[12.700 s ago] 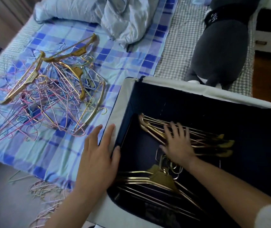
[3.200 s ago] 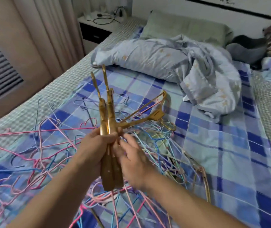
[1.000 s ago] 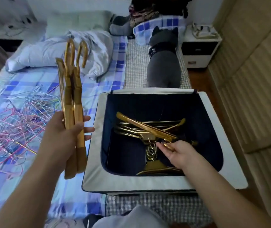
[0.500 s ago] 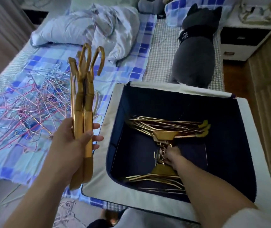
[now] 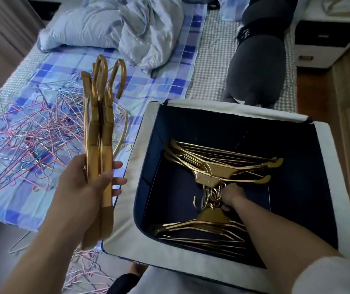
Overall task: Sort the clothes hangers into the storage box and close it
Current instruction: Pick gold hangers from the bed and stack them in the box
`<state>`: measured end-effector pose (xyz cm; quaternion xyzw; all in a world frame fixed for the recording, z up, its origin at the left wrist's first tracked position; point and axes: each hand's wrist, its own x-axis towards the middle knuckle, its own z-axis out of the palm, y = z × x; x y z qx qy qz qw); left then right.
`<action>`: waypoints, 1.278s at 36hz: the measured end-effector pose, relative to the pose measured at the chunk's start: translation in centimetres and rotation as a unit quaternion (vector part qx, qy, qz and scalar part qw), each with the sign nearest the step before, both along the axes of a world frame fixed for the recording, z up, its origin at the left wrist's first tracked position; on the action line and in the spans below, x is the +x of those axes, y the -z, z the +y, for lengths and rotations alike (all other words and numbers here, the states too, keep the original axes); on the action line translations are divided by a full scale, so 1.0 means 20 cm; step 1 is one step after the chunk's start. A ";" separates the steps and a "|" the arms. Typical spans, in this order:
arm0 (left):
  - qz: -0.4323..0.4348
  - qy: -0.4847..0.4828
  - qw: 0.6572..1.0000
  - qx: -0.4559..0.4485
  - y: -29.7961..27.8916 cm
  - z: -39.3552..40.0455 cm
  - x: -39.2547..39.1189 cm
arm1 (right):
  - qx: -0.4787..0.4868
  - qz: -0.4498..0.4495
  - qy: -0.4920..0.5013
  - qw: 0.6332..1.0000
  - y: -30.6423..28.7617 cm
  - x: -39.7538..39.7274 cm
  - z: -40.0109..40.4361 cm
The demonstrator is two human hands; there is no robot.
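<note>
My left hand (image 5: 85, 187) grips a bundle of gold hangers (image 5: 100, 128) held upright, hooks up, to the left of the storage box (image 5: 127, 211). The box is open, white-rimmed with a dark blue inside. Two stacks of gold hangers lie in it, a far stack (image 5: 223, 164) and a near stack (image 5: 199, 228), their hooks meeting in the middle. My right hand (image 5: 231, 196) is down inside the box at those hooks (image 5: 211, 194), fingers curled around them. A tangle of pink and blue wire hangers (image 5: 27, 136) lies on the bed to the left.
The box sits on a bed with a blue checked sheet (image 5: 161, 85). A crumpled duvet (image 5: 127, 28) lies at the back, a dark grey plush toy (image 5: 257, 60) just behind the box. A white nightstand (image 5: 322, 39) stands at the right. Several wire hangers (image 5: 85, 270) lie on the floor.
The view has closed in on the box. My right hand stays at the hooks in the box; the far stack lies slightly shifted. My left hand still holds the bundle upright.
</note>
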<state>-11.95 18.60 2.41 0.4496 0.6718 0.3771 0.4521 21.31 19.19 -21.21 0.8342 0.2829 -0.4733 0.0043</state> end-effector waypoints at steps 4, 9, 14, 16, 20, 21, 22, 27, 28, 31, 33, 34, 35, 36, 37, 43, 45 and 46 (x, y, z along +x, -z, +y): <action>-0.009 0.004 1.000 -0.010 -0.01 -0.01 0.04 | 0.014 -0.041 -0.039 0.998 0.00 -0.02 0.01; -0.002 -0.003 1.000 -0.016 -0.03 -0.04 0.06 | 0.148 -0.221 -0.215 0.940 -0.01 -0.08 -0.04; 0.013 -0.004 1.000 -0.016 -0.04 -0.08 0.06 | 0.255 -0.216 -0.506 0.795 0.01 -0.19 0.01; 0.018 -0.003 1.000 -0.017 -0.03 -0.09 0.05 | 0.246 -0.213 -0.595 0.735 0.04 -0.24 0.03; 0.016 0.002 1.000 -0.017 -0.03 -0.10 0.05 | 0.179 -0.254 -0.728 0.611 0.11 -0.25 0.05; 0.014 0.008 1.000 -0.015 -0.03 -0.10 0.05 | 0.172 -0.269 -0.743 0.589 0.11 -0.22 0.05; 0.012 0.012 1.000 -0.017 -0.03 -0.10 0.05 | 0.169 -0.281 -0.750 0.574 0.11 -0.18 0.04; -0.007 0.033 0.999 -0.016 -0.08 -0.10 0.06 | 0.183 -0.285 -0.706 0.622 0.09 0.04 -0.02; -0.015 0.041 0.999 -0.017 -0.09 -0.09 0.08 | 0.173 -0.283 -0.698 0.634 0.09 0.05 -0.03; -0.050 0.062 0.997 -0.024 -0.13 -0.08 0.13 | 0.121 -0.274 -0.660 0.689 0.06 -0.03 -0.03; -0.071 0.075 0.994 -0.033 -0.16 -0.07 0.16 | 0.073 -0.268 -0.631 0.724 0.03 -0.11 0.01; -0.080 0.082 0.993 -0.036 -0.18 -0.07 0.18 | 0.046 -0.259 -0.619 0.740 0.00 -0.16 0.04; -0.087 0.088 0.992 -0.039 -0.19 -0.07 0.20 | 0.023 -0.245 -0.603 0.759 -0.04 -0.20 0.07; -0.091 0.095 0.990 -0.041 -0.21 -0.07 0.22 | 0.002 -0.220 -0.580 0.784 -0.08 -0.23 0.10; -0.096 0.101 0.989 -0.044 -0.22 -0.07 0.24 | -0.010 -0.186 -0.547 0.816 -0.13 -0.25 0.14; -0.137 0.122 0.982 -0.040 -0.24 -0.07 0.41 | 0.169 0.086 -0.222 0.957 -0.69 -0.11 0.28; -0.146 0.138 0.979 -0.039 -0.22 -0.07 0.51 | 0.262 0.205 -0.104 0.937 -0.95 -0.05 0.24; -0.144 0.145 0.978 -0.038 -0.20 -0.08 0.55 | 0.302 0.275 -0.058 0.911 -1.06 -0.04 0.21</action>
